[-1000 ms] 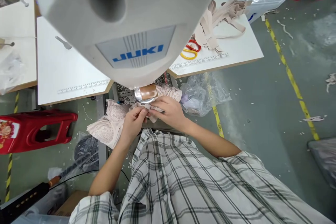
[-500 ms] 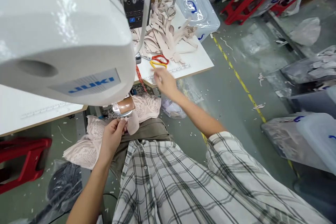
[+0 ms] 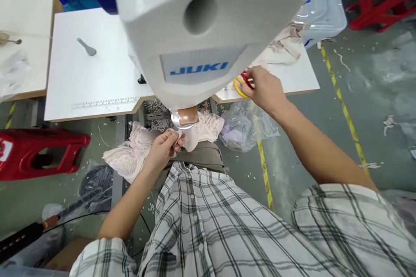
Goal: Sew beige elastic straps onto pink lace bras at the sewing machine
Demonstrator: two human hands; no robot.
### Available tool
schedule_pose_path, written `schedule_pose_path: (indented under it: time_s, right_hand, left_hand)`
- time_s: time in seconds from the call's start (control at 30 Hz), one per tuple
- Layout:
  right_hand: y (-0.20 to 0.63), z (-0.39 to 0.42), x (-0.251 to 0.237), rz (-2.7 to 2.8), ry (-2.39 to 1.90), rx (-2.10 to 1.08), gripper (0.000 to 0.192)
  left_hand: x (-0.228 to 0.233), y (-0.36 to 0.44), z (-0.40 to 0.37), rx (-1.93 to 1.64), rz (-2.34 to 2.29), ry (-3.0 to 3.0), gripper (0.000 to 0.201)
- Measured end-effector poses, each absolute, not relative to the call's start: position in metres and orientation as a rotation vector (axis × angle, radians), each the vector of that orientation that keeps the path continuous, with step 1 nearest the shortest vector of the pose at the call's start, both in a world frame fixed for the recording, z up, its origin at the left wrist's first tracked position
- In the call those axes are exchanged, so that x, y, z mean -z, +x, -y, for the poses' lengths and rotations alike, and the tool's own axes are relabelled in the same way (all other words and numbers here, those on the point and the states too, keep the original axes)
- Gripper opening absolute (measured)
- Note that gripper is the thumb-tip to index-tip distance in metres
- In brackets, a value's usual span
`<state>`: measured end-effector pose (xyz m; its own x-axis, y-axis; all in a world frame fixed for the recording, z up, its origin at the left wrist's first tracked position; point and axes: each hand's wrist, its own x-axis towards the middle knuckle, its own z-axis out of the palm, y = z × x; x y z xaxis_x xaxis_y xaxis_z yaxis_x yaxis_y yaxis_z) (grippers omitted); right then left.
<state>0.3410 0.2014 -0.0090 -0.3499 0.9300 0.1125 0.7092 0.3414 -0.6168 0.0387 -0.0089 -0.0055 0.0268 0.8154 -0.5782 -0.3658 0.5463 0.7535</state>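
— What's over on the left side?

— A red plastic stool [image 3: 39,156] on the floor, then a white worktable with a printed ruler strip [image 3: 94,78] along its near edge. A small grey spoon-shaped tool [image 3: 86,46] lies on it, well apart from anything else.

— And the left hand [image 3: 162,151]?

— Down under the head of the big white JUKI sewing machine [image 3: 208,30]. Its fingertips are pinched together on the edge of a pale pink lace garment piece [image 3: 136,156], right beside the copper-coloured cylinder [image 3: 185,117] at the machine's foot. The rest of the lace hangs off to the left and drapes over the lap.

— What about the right hand [image 3: 264,91]?

— It's up at the edge of the right table, fingers curled around the yellow-and-red handled scissors [image 3: 242,84]. I can't tell whether they are fully closed through the loops; the machine hides part of them.

— Anything that worries you?

— The lace is held by one pinch only. I think it could slip from under the foot, since the eyes are partly blocked by the machine head. The scissors also sit near a pile of beige fabric strips [image 3: 286,39], so they might snag one on lifting.

— Further right?

— A clear plastic storage box [image 3: 325,0], then a yellow floor line [image 3: 344,108].
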Motion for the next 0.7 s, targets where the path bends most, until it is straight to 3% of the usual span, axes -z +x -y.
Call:
schedule_pose_path:
  time_s: [0.13,0.23,0.33,0.53,0.7]
  right_hand:
    - [0.355,-0.126,-0.023,2.058,-1.74,-0.616,0.023]
    - [0.346,-0.069,-0.035,2.355,-1.55,-0.88,0.03]
    - [0.323,-0.032,-0.032,2.573,-1.282,-0.945,0.036]
    - [0.285,-0.028,-0.012,2.526,-1.193,-0.925,0.037]
    - [0.287,-0.034,-0.006,2.528,-1.167,-1.065,0.038]
  left_hand:
    - [0.005,0.038,0.008,-0.995,-1.197,0.429,0.036]
    - [0.006,0.039,0.008,-1.017,-1.173,0.44,0.033]
    - [0.007,0.041,0.009,-1.013,-1.203,0.485,0.032]
    - [0.007,0.045,0.014,-0.931,-1.31,0.68,0.031]
    - [0.006,0.041,0.016,-0.929,-1.331,0.658,0.019]
